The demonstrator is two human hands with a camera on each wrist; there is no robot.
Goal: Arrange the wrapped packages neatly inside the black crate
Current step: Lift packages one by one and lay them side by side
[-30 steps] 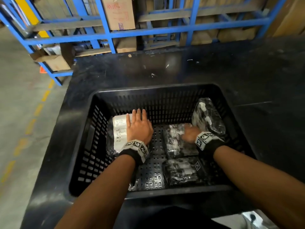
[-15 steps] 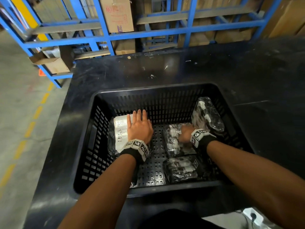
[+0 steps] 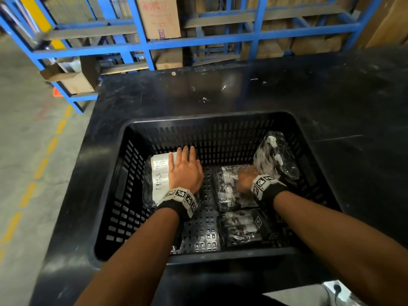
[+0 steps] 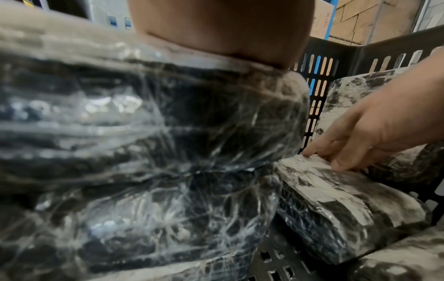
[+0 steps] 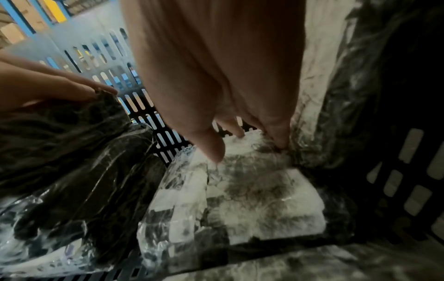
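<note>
In the crate, a labelled package is pressed by the flat left hand; a middle package is touched by the right hand's straight fingers.

Contents count: one black crate on one black table. Wrapped packages inside the crate: four in total, namely one labelled package, one middle package, one near package, one leaning package. Hands present: two.

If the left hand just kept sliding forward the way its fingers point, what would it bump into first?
Most likely the far slotted wall of the black crate. The left hand lies flat on the labelled package, fingers aimed at that wall; nothing shows between, though depth is unclear.
</note>
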